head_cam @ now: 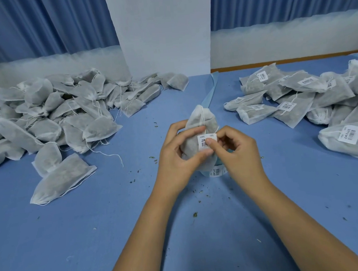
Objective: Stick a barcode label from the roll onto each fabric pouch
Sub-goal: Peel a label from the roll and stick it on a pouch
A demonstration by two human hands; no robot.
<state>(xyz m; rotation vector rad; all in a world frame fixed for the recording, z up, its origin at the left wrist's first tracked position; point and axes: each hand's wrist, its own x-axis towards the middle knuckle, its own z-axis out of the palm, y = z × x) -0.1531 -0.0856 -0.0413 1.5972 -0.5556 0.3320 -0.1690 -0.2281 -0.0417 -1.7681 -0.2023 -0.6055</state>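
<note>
Barcode label point(203, 142) on fabric pouch point(200, 117): left hand point(175, 154) grips pouch, right hand point(238, 150) pinches label; rub edges down flat

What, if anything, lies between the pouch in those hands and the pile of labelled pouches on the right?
Nothing visible. The left hand holds the pouch, the right hand presses the label onto it, and only bare table with a few crumbs lies between it and the labelled pile.
</note>
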